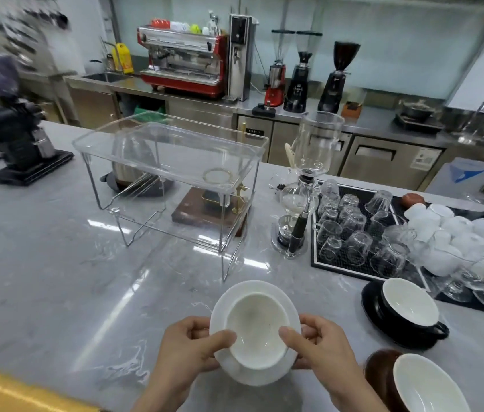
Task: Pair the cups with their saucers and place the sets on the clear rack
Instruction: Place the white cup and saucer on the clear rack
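A white cup sits on a white saucer, and I hold the set above the counter with both hands. My left hand grips the saucer's left edge, thumb on the cup rim. My right hand grips the right edge the same way. The clear rack stands beyond the set, with only a small ring on its top shelf. To the right a black cup rests on a black saucer. At the lower right a brown cup with a white inside sits on a brown saucer.
A siphon coffee maker stands right of the rack. A black mat holds several upturned glasses, with white cups beyond. A wooden base and a kettle sit behind the rack. A black grinder is at the far left.
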A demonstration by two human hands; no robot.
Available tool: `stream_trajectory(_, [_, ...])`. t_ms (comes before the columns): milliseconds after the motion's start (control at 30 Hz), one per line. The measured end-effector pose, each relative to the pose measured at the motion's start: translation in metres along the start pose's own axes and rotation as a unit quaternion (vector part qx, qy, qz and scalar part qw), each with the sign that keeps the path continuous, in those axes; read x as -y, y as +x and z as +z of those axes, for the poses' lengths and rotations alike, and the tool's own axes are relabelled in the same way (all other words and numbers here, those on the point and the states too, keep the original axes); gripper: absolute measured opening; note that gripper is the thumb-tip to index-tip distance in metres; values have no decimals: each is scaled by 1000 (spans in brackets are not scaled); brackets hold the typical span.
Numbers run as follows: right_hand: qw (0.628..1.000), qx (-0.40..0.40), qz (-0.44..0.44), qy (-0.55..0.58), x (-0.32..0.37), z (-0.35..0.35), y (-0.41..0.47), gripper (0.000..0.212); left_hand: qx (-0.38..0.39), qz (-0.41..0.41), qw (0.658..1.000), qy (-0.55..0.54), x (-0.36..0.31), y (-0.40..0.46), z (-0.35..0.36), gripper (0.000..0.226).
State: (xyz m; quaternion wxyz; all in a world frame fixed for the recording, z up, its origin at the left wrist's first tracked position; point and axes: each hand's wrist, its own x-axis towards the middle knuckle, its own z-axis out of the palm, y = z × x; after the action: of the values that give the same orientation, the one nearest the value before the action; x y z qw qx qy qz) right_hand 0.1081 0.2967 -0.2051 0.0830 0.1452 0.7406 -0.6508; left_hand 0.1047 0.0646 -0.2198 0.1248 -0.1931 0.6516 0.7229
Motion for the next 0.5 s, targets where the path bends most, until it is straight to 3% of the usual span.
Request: stream_trajectory(500, [994, 82, -69, -22, 32, 87, 7, 35, -111, 68, 990, -63, -16, -36, -83, 52])
